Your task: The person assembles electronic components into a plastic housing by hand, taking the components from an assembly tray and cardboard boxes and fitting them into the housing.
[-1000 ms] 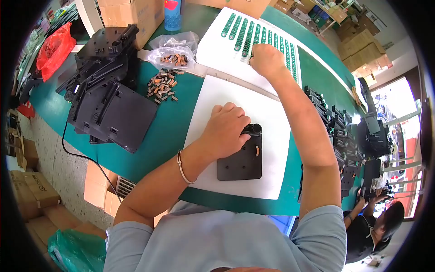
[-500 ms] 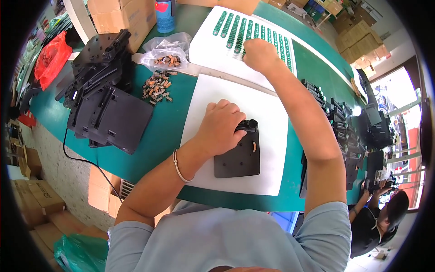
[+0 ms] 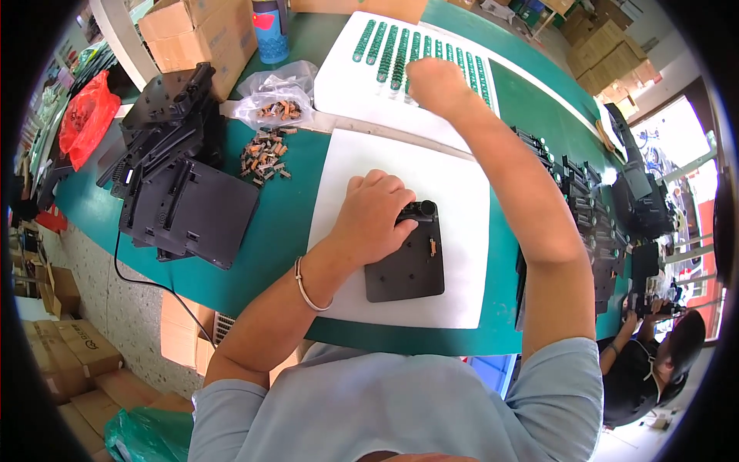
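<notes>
A black square plate point(image 3: 408, 266) lies flat on a white sheet point(image 3: 454, 177) in front of me. My left hand point(image 3: 373, 212) rests on the plate's upper left corner, fingers curled around a round black knob point(image 3: 426, 208) there. My right hand point(image 3: 433, 83) is stretched far forward over a white tray point(image 3: 342, 65) holding rows of small green parts point(image 3: 385, 50). Its fingers are closed down on those rows; what they hold is hidden.
Stacked black plates point(image 3: 188, 204) stand at the left beside a pile of small brown parts point(image 3: 263, 156) and a clear bag point(image 3: 279, 96) of them. More black assemblies point(image 3: 589, 204) line the right edge. Cardboard boxes point(image 3: 200, 35) sit at the back. Another person point(image 3: 654, 362) sits lower right.
My head has shifted, so the whole scene has slid in the picture. Both hands stay where they were: left on the plate's knob, right on the green parts.
</notes>
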`<state>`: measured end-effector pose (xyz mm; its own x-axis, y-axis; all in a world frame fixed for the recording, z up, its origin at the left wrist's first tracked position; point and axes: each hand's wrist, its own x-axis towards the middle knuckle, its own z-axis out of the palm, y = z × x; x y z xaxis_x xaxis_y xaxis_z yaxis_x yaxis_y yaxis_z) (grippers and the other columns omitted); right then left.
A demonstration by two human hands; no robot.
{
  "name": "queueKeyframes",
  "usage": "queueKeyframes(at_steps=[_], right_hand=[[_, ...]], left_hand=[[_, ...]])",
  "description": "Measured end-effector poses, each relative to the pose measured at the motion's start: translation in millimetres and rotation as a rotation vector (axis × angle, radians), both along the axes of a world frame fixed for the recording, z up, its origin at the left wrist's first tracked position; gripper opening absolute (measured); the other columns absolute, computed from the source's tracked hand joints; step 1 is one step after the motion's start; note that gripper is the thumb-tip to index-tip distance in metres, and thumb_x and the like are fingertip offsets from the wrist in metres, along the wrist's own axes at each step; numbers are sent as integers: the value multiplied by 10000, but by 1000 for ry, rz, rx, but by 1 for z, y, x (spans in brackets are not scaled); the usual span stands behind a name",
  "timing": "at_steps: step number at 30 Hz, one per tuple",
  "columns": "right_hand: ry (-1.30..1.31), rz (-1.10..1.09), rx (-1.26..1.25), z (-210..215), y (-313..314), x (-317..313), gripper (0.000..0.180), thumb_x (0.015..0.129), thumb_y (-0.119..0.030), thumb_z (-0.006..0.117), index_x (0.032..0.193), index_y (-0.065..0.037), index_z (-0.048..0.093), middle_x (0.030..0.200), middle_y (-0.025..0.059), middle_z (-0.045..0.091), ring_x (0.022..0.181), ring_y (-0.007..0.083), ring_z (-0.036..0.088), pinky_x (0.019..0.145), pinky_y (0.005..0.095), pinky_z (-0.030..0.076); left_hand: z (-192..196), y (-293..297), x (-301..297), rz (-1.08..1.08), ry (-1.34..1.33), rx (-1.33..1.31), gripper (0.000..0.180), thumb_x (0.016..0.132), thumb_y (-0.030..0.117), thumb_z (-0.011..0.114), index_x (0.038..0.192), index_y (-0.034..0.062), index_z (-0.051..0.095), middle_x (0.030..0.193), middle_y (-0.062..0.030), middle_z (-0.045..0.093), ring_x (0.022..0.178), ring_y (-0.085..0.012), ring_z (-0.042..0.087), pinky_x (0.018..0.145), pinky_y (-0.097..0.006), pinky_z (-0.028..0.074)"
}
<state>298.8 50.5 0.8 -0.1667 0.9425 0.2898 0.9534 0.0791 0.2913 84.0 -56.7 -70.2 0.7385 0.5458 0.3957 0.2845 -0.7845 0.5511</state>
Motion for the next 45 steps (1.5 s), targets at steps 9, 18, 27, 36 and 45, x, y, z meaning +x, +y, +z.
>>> queueKeyframes(at_steps=[9,18,27,36,45], right_hand=[[58,217,-28,-17,-119,-7,91,800,-84,618,726,-46,580,691,144,630,611,318,648,559,404,533],[471,174,-149,-7,-153,-2,82,824,-32,612,883,-7,663,831,154,682,736,343,667,679,408,542],[793,-101,-355,-21,-147,-9,185,857,-148,668,982,-17,705,945,177,704,826,347,681,781,412,540],[719,51,-232,-32,-144,0,157,855,-125,672,953,-5,694,847,167,698,778,327,680,754,396,540],[719,120,-267,-17,-162,1,153,874,-136,686,998,-53,655,897,117,656,783,282,658,709,377,530]], left_hand=[[0,3,-2,15,-16,6,325,720,189,782,1008,95,664,1034,-57,613,1059,-278,545,909,-429,394],[-6,3,0,10,-29,15,302,721,208,794,993,119,697,1016,-23,611,1060,-239,528,898,-416,374],[-6,6,-2,-14,-18,-2,315,719,204,794,1004,115,694,1033,-32,618,1070,-245,534,906,-420,383],[0,8,-4,-40,-14,1,311,738,165,766,1020,85,661,1047,-69,630,1044,-288,557,928,-422,410],[-1,9,-3,-48,-24,-3,292,742,174,753,1004,72,675,1026,-79,634,1026,-295,561,930,-421,415]])
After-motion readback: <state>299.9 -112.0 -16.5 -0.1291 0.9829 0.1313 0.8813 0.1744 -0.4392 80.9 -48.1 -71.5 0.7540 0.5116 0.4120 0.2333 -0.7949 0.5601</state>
